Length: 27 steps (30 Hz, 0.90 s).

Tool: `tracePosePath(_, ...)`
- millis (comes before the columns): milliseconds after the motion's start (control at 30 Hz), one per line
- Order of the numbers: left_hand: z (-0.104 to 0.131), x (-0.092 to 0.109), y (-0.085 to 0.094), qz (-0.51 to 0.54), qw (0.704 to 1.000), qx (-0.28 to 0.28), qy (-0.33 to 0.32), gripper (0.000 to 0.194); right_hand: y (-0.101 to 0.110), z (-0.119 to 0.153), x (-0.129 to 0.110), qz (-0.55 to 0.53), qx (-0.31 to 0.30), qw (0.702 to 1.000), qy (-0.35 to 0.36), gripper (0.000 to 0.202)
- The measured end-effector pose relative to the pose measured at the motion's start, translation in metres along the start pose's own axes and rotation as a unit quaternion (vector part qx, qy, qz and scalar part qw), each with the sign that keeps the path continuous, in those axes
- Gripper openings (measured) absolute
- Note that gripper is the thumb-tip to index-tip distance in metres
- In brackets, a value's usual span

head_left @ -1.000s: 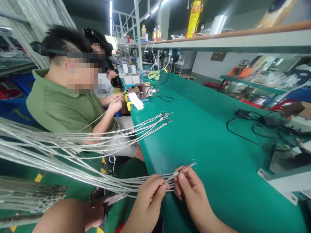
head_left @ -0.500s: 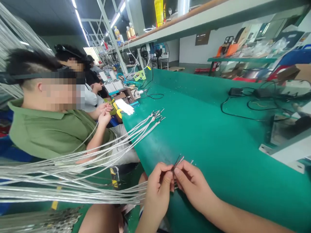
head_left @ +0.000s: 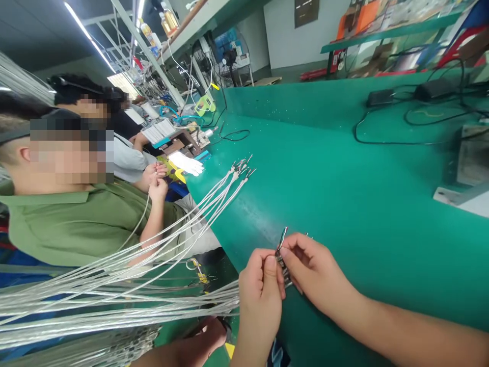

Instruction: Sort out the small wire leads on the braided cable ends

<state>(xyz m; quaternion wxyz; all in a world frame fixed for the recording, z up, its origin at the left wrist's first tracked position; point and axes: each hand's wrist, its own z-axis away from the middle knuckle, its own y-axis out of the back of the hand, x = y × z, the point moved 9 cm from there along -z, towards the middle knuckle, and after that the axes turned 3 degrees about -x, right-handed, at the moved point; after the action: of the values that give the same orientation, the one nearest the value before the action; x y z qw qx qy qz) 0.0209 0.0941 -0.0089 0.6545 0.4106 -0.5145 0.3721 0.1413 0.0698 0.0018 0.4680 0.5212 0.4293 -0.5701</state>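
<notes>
Head view: left hand (head_left: 260, 295) and right hand (head_left: 321, 270) meet above the near edge of a green worktable (head_left: 344, 204), thumbs and fingertips of both pinching one cable end (head_left: 281, 240). Cable end points up and slightly right from the pinch; thin strands, dark and whitish with a touch of red, lying close together; lower part hidden by the fingers. Lower bundle of pale grey, slightly glossy cables (head_left: 198, 305) runs from the left to behind the left hand, a few tips showing past the right fingers. Upper bundle (head_left: 214, 204) fans over the table edge, sheaths whitish, ends split into short dark and pale wires. White glove (head_left: 186, 163) farther along the edge, near a co-worker in a green shirt (head_left: 53, 224), whose hands hold a thin cable
</notes>
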Motion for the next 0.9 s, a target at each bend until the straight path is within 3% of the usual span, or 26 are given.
tracePosePath(333, -0.0007, -0.0037, 0.0029, -0.006, 1.0, 0.01, -0.014, 0.027, -0.0035, -0.0024, 0.006, -0.054, -0.014, 0.998, -0.022, 0.022)
tracePosePath(667, 0.007, -0.0029, 0.0036, -0.118, 0.991, 0.057, -0.027, 0.028, -0.0061, -0.0064, 0.0086, -0.174, -0.015, 0.982, -0.07, 0.014)
tracePosePath(900, 0.008, 0.0043, 0.0023, -0.074, 0.995, 0.059, -0.02, 0.027, -0.006, -0.0085, 0.0099, -0.191, -0.015, 0.978, -0.087, 0.016)
